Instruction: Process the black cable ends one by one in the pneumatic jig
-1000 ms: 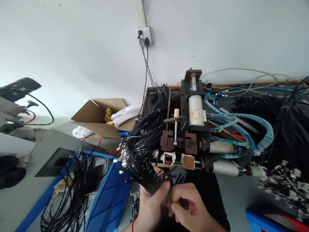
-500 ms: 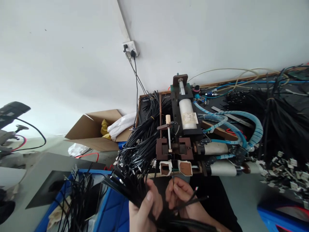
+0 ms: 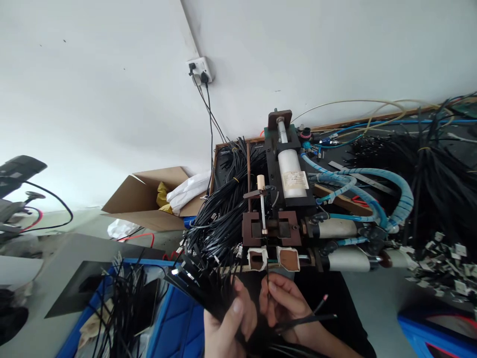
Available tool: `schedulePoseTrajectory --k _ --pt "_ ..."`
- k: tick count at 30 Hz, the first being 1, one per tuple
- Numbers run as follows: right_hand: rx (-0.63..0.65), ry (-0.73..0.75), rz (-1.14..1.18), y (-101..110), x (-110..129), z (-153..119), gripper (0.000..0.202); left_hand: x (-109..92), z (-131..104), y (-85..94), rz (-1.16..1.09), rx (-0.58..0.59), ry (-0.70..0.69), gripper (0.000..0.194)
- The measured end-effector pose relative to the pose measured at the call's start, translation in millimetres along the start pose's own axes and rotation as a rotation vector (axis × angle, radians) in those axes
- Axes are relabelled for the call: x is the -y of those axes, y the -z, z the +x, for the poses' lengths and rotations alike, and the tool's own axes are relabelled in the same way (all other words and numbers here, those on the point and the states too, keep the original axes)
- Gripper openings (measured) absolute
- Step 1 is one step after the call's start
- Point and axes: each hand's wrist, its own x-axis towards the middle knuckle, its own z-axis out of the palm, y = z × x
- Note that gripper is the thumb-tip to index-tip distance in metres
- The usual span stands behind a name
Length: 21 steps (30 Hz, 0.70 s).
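Note:
My left hand (image 3: 233,318) is wrapped around a thick bundle of black cables (image 3: 201,293), whose ends fan out to the upper left. Beside it, my right hand (image 3: 285,301) pinches one thin black cable (image 3: 267,273) between thumb and fingertips. That cable rises from the fingers between the two pale-edged pads at the front of a pneumatic press (image 3: 290,233). Two loose black cable ends (image 3: 322,315) stick out past my right wrist. The lower part of the bundle is dark and partly hidden between my forearms.
Cable piles lie left (image 3: 219,219) and right (image 3: 428,184) of the press. Blue-wrapped air hoses (image 3: 400,194) curve beside its cylinders. Blue crates with cables (image 3: 169,318) stand below left; another blue crate (image 3: 428,328) is lower right. A cardboard box (image 3: 130,199) sits left.
The view has shifted slightly, so both hands and the press appear a little further right. The loose cable ends by my right wrist have swung. Both grips look the same.

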Motion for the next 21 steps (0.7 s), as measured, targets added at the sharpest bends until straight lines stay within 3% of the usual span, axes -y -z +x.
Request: schedulePoseTrajectory --k 9,15,21 --pt "0.038 0.003 -0.023 2 3 -1 0.035 5 -1 0.8 -0.005 -0.016 -0.054 0.033" --pt "0.004 0.010 -0.045 -2 6 -1 0.037 11 8 18.5 0.056 0.117 -0.098 0.025" --pt "-0.109 0.065 -0.043 -13 11 -13 0.027 6 6 6.4 0.099 -0.001 -0.097 0.036"
